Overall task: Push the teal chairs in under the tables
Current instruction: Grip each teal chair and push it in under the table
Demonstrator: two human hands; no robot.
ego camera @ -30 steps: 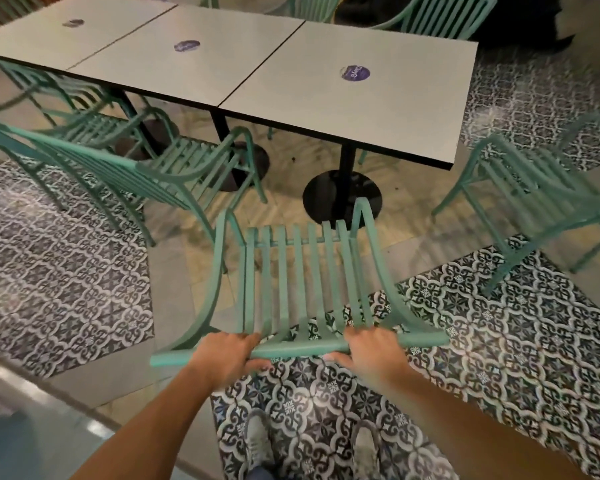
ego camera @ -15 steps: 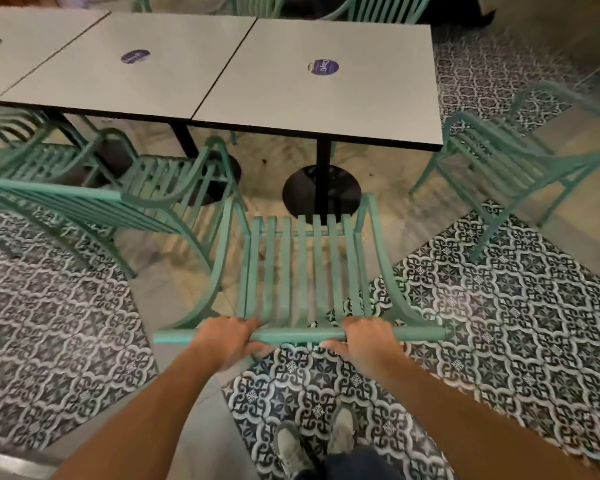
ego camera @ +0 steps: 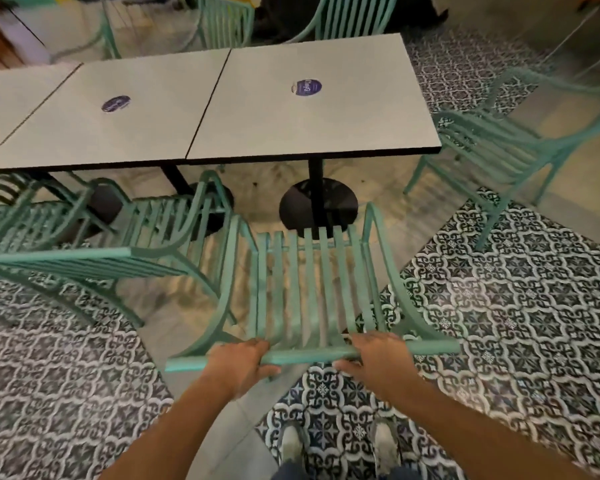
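A teal slatted chair (ego camera: 309, 282) stands right in front of me, its seat facing the right-hand grey table (ego camera: 312, 126). My left hand (ego camera: 238, 362) and my right hand (ego camera: 378, 356) both grip the chair's top back rail. The seat's front edge sits close to the table's round black base (ego camera: 317, 202), a little short of the tabletop edge. A second teal chair (ego camera: 125, 237) stands to the left, partly under the middle table (ego camera: 94, 133). A third teal chair (ego camera: 499, 150) stands off the table's right end.
More teal chairs (ego camera: 343, 15) line the far side of the tables. Another chair (ego camera: 11, 209) sits at the far left. The floor is patterned black-and-white tile beside plain beige tile. My shoes (ego camera: 336, 445) are just behind the held chair.
The chair I hold has moved forward toward the right-hand table, and I have stepped closer. Both hands stay on the back rail.
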